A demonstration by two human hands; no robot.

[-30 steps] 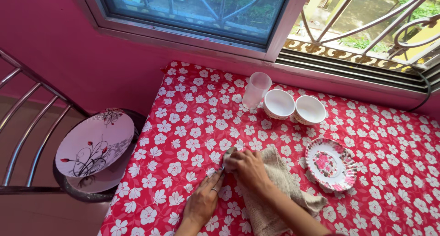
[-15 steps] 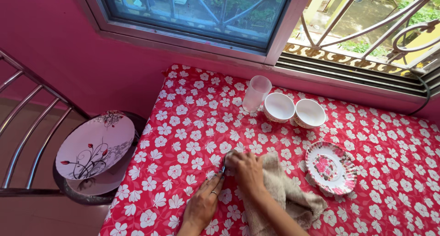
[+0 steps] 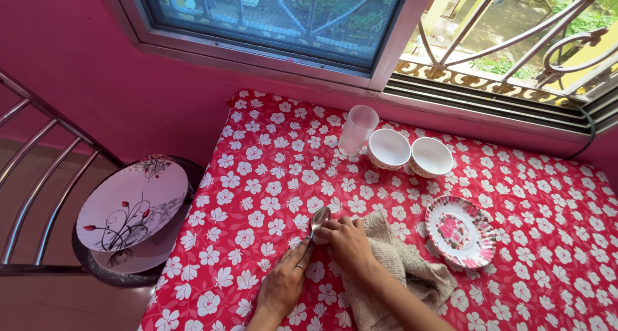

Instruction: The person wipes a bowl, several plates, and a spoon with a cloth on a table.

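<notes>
A metal spoon [image 3: 319,218] lies on the red flowered tablecloth [image 3: 257,176], its bowl pointing away from me. My left hand [image 3: 288,281], a ring on one finger, pinches the spoon's handle end against the table. My right hand [image 3: 347,241] presses a beige cloth [image 3: 402,273] against the spoon's handle, just below the bowl. The cloth trails off to the right under my right forearm.
A clear plastic tumbler [image 3: 358,129] and two white bowls [image 3: 389,148] [image 3: 430,156] stand near the window. A pink flowered plate [image 3: 459,231] lies at the right. Left of the table, a floral plate [image 3: 132,202] rests on a stool beside a steel railing [image 3: 38,176].
The cloth and my right hand have slid back toward me, uncovering the spoon's bowl. My left hand has stayed on the handle.
</notes>
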